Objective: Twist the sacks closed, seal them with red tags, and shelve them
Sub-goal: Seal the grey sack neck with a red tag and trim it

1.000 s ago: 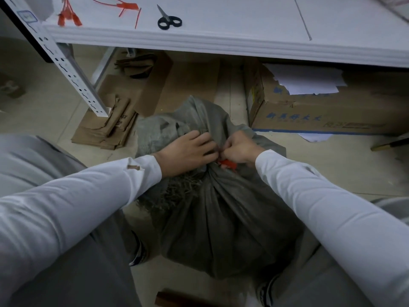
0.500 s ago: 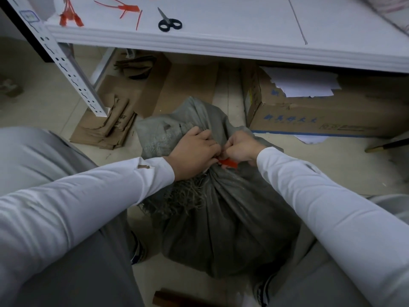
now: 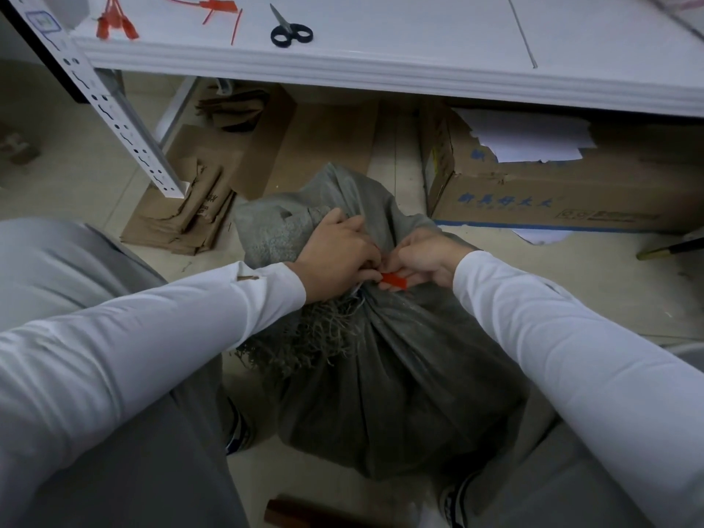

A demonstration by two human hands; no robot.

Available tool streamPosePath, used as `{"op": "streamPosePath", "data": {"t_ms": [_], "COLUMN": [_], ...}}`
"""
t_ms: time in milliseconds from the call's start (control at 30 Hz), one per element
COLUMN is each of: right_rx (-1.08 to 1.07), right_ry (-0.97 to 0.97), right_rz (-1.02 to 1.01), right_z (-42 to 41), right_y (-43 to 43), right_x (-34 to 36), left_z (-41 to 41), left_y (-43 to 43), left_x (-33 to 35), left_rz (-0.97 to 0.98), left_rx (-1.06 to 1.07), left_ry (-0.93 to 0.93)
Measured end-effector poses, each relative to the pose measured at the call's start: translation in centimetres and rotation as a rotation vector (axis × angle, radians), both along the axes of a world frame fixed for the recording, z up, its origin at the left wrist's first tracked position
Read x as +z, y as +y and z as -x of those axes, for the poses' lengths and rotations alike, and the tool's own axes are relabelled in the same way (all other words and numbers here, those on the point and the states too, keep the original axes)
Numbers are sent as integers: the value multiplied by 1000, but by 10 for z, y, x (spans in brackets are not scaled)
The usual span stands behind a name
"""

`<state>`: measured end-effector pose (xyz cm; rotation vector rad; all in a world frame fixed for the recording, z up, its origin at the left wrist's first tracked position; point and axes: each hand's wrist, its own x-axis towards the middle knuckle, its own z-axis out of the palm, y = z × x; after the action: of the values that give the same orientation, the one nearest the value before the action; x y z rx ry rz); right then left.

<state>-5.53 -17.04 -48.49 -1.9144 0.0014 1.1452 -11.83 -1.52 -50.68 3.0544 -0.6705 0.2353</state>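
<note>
A full grey woven sack (image 3: 396, 383) stands on the floor between my knees, its neck gathered and twisted, with frayed threads hanging at the left. My left hand (image 3: 335, 257) grips the twisted neck. My right hand (image 3: 423, 257) pinches a red tag (image 3: 394, 280) at the neck, right next to my left fingers. How the tag's strap runs round the neck is hidden by my hands. More red tags (image 3: 114, 24) lie on the white shelf (image 3: 419, 43) above.
Black-handled scissors (image 3: 290, 30) lie on the shelf near loose red strips (image 3: 213, 5). Under the shelf sit a cardboard box (image 3: 552, 192) with white paper and flattened brown cardboard (image 3: 190, 211). The perforated shelf post (image 3: 125, 127) stands at the left.
Both hands stay at the sack's neck. The red tag shows a little more under my right fingers, and my view has shifted slightly.
</note>
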Motion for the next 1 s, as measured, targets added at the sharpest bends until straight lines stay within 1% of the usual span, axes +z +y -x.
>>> {"op": "streamPosePath", "data": {"t_ms": [167, 367, 433, 567, 667, 767, 867, 933, 1000], "right_rx": [-46, -92, -87, -50, -3, -14, -87, -57, 6], "right_ry": [118, 166, 174, 84, 34, -60, -89, -123, -163], "right_rz": [-62, -85, -67, 96, 138, 91, -14, -48, -28], "right_z": [-3, -7, -10, -14, -14, -12, -10, -10, -10], "right_y": [1, -1, -1, -1, -1, -1, -2, -1, 0], "right_x": [-2, -4, -4, -3, -4, -1, -1, -1, -2], "left_z": [3, 2, 2, 2, 1, 0, 0, 1, 3], "left_y": [2, 2, 2, 1, -1, -5, -6, -5, -6], "left_x": [3, 7, 8, 10, 14, 16, 16, 16, 17], "left_rz": [20, 47, 29, -39, -110, -184, -223, -225, -227], "left_rx": [9, 25, 22, 61, 103, 135, 147, 146, 142], "left_ry": [29, 57, 71, 117, 180, 222, 232, 235, 239]}}
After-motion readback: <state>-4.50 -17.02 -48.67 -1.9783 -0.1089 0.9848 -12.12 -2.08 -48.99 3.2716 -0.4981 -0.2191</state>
